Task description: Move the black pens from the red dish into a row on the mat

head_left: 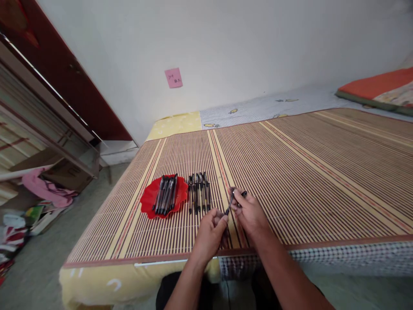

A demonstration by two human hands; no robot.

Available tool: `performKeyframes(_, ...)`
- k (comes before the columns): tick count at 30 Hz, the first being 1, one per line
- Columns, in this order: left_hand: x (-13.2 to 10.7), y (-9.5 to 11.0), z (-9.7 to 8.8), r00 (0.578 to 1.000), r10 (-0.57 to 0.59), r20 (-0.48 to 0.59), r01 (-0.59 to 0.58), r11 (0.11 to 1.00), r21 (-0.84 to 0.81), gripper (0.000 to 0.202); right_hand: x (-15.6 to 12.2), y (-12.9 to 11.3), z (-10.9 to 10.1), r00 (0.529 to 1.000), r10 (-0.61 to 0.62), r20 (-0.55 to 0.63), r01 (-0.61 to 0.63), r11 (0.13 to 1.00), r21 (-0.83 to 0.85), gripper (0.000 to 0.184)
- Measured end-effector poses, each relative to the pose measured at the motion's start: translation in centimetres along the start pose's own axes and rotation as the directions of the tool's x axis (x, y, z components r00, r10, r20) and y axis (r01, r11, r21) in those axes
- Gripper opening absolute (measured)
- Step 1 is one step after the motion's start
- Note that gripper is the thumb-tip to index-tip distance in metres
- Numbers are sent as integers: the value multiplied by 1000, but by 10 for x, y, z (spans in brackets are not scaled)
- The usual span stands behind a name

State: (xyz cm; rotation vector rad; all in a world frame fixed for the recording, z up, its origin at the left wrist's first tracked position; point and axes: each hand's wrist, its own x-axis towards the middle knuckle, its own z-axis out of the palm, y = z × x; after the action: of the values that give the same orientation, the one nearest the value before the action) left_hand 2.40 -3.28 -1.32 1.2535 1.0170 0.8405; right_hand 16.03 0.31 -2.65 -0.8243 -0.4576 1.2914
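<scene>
My left hand (pixel 209 230) is closed, its thumb and fingers pinching the lower end of a slim dark pen (pixel 230 203). The upper end of that pen lies in the closed fingers of my right hand (pixel 250 213). A short black piece (pixel 244 194), perhaps a pen cap or another pen's end, juts from the right hand; most of it is hidden. Left of my hands, several clear-barrelled pens with black ends (pixel 199 193) lie side by side on the striped mat (pixel 274 185). Beside them, a red scalloped plate (pixel 146 199) bears a pile of similar pens (pixel 165 194).
The mat covers a bed with yellow bedding (pixel 176 125) and checked bedding (pixel 254 105). Folded orange bedding (pixel 371 88) lies at the far right. A pink note (pixel 173 78) is stuck on the wall. Shelving with a cardboard box (pixel 66 174) stands on the left.
</scene>
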Motion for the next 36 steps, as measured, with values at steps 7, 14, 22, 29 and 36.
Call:
performKeyframes(7,-2,2,-2,998,-59,11,59,998,36,27,21,-15,-31,981,-94,-171,122,979,162,31)
performKeyframes(14,0,5,-8,996,-81,40,85,991,-103,31,32,-35,-50,943,26,-331,100,929,357,19)
performKeyframes(22,4,1,-1,994,-47,-100,27,982,-186,34,10,-17,-20,997,78,24,-80,993,88,33)
performKeyframes(29,4,4,10,960,74,-269,-97,993,-71,29,-6,-4,-5,973,143,183,-74,938,-338,35)
performKeyframes(36,5,-1,14,933,165,-320,-128,983,134,24,-13,-11,2,963,147,227,-13,863,-505,30)
